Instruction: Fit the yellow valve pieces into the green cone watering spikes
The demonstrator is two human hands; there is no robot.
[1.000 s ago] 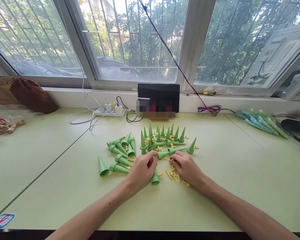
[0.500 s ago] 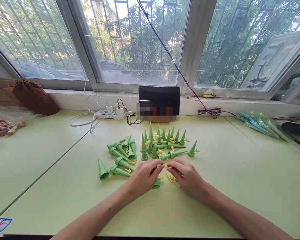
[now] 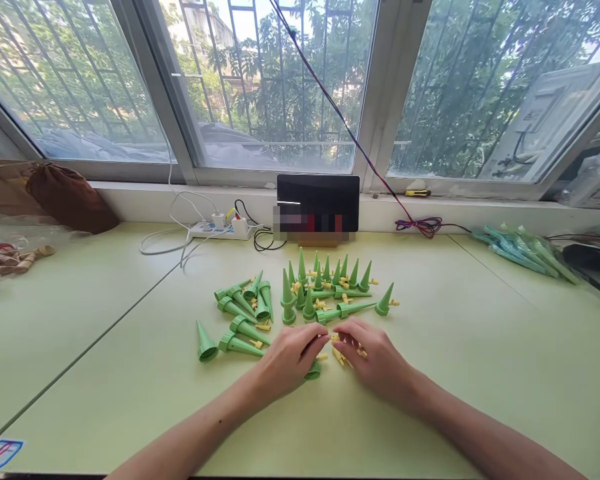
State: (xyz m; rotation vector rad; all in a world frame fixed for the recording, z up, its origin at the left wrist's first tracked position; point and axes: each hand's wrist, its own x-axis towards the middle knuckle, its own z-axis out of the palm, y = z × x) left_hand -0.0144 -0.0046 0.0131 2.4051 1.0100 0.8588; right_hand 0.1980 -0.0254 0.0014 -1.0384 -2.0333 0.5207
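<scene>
My left hand (image 3: 296,351) is closed in a pinch over the table's middle; whatever sits in its fingertips is too small to make out. Facing it, a short way to the right, my right hand (image 3: 375,351) pinches a small yellow plastic valve (image 3: 335,338) between thumb and forefinger. Below the left palm lies a green plastic spike (image 3: 312,371), partly covered, with a yellow piece beside it. Several loose yellow valves (image 3: 339,357) lie under my right fingers. Beyond the hands, green spikes with yellow valves stand upright or lie down (image 3: 350,308).
More green spikes (image 3: 237,325) lie to the left, and one (image 3: 206,343) sits apart. At the back are a dark tablet (image 3: 318,200), a power strip (image 3: 223,230) with cables, and a wire bundle (image 3: 420,227). Plastic packets (image 3: 525,250) lie far right, wooden pieces (image 3: 17,262) far left.
My fingertips have drawn slightly apart, and the yellow valve that was between both hands now sits at my right fingers. The spikes stay as they were.
</scene>
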